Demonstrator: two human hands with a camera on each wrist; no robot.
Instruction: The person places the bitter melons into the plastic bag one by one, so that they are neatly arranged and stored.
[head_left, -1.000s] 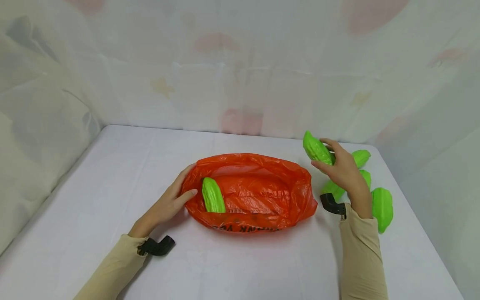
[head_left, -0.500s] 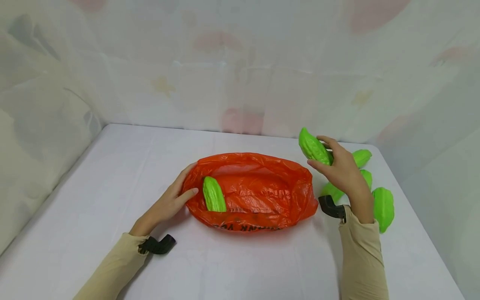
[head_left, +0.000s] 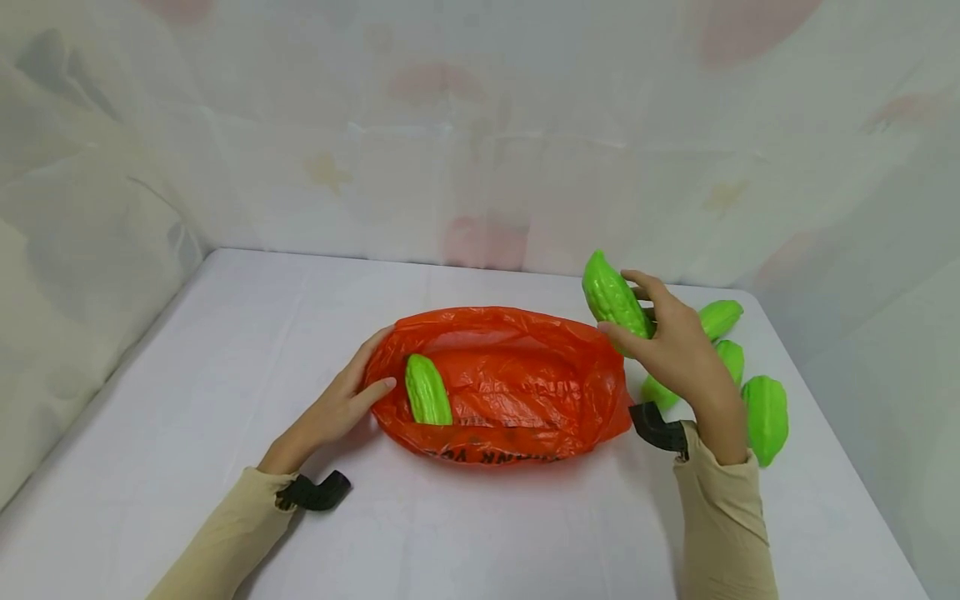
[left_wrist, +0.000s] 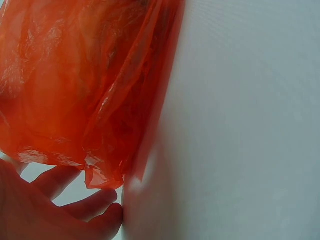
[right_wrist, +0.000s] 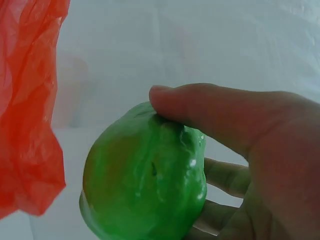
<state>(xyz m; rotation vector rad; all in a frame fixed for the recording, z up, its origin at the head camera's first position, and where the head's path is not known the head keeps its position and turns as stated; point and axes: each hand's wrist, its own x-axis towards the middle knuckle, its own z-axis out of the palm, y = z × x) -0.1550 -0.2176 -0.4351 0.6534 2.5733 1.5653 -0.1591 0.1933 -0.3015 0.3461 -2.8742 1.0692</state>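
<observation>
My right hand [head_left: 667,342] grips a bright green bitter melon [head_left: 611,293] between thumb and fingers, held up over the right end of a red plastic bag [head_left: 517,392]. In the right wrist view the thumb lies across the bitter melon [right_wrist: 145,175], with fingers behind it and the bag's wall [right_wrist: 30,115] to the left. The bag stands with its mouth spread wide, and another bitter melon [head_left: 427,390] leans inside at its left end. There my left hand [head_left: 341,404] rests, fingers spread along the outside and thumb over the rim. The left wrist view shows loosely extended fingers [left_wrist: 92,205] against the bag's lower edge.
Several more bitter melons [head_left: 765,421] lie on the white tabletop [head_left: 465,533] right of the bag, some partly hidden by the right hand. A pale patterned cloth [head_left: 480,142] hangs behind the table. Black wrist mounts [head_left: 315,492] sit at both sleeves.
My right hand has moved left with the bitter melon, bringing it closer to the bag, and the bitter melon has tipped more upright. The left hand and the bag have stayed put.
</observation>
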